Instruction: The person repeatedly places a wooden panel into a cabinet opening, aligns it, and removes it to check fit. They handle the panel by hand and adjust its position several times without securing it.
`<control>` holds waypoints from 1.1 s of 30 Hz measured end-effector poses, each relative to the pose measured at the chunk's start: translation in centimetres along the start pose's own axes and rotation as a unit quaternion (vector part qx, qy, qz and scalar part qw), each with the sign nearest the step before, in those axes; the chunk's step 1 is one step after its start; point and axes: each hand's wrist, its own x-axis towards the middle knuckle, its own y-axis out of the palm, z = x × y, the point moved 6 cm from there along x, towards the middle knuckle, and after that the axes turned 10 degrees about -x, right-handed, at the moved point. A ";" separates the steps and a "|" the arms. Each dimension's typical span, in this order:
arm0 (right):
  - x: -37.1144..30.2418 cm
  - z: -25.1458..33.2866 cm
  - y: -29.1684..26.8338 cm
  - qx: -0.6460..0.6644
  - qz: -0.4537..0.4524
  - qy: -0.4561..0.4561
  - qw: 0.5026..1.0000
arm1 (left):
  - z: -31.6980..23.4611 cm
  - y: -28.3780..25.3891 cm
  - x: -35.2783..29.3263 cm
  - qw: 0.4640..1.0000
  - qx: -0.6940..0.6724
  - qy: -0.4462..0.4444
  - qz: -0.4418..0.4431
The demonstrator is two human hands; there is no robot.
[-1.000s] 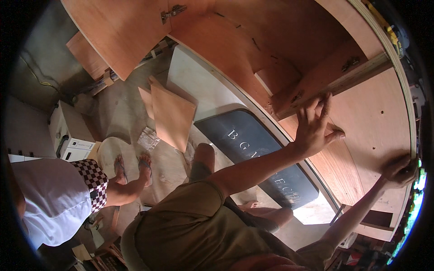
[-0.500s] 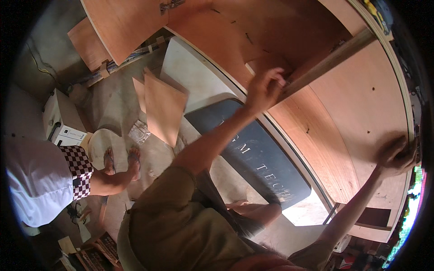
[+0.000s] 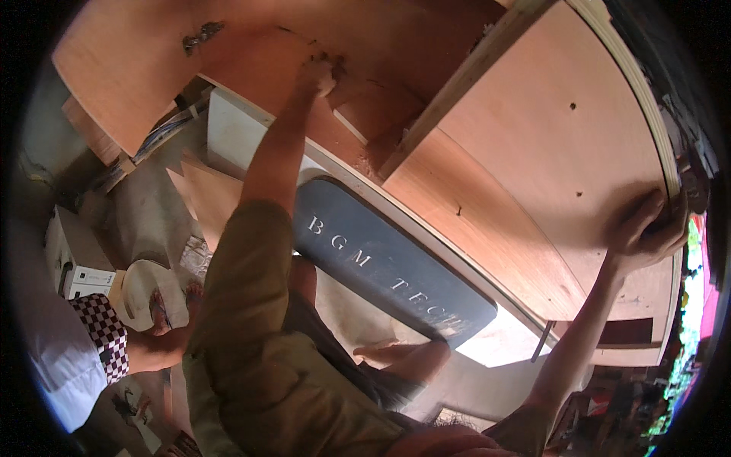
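Observation:
A large wooden cabinet (image 3: 525, 145), curved along its right side, fills the upper right. My left hand (image 3: 324, 76) reaches into its shadowed compartment, close to the reddish-brown inner panel (image 3: 263, 57). The fingers there are blurred and dark, so their grip does not show. A small flat wood piece (image 3: 354, 122) lies just right of that hand. At the far right, my right hand (image 3: 647, 228) is bent around the cabinet's layered plywood edge (image 3: 661, 129), fingers at the rim. Between the hands a wooden divider strip (image 3: 472, 80) crosses the cabinet, and small dark nails or screws poke from its panels.
A dark, rounded panel with pale lettering (image 3: 388, 259) stands below the cabinet's front edge. An open wooden door (image 3: 126, 68) hangs on a hinge (image 3: 202, 36) at upper left. Another person in checkered shorts (image 3: 103, 335) stands at left, near a white box (image 3: 87, 280) and loose plywood sheets (image 3: 213, 194).
My left hand has moved from beside the divider strip leftward, deeper into the compartment. My right hand stays at the plywood edge. The whole view has shifted, bringing the cabinet further left.

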 end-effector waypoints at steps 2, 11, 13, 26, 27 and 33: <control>-1.2 -0.3 0.3 0.012 0.010 0.031 0.999 | -3.1 -2.8 -1.2 0.996 0.085 0.015 0.032; 1.2 0.5 0.3 0.038 -0.035 0.012 0.999 | 2.0 -2.2 1.3 0.987 0.151 0.035 0.049; 0.5 0.4 0.4 0.036 -0.018 0.042 0.998 | 0.1 -1.4 0.4 0.977 0.209 0.018 0.041; -0.8 1.8 -3.0 0.142 -0.014 0.075 0.987 | -16.3 -10.2 -21.1 0.822 -0.560 -0.092 -0.054; -1.8 1.8 -3.1 0.148 -0.006 0.079 0.986 | -18.1 -11.2 -21.6 0.820 -0.565 -0.081 -0.039; -10.1 -2.6 -5.0 0.111 0.099 0.269 0.952 | -27.6 -17.5 -20.9 0.820 -0.566 0.050 -0.068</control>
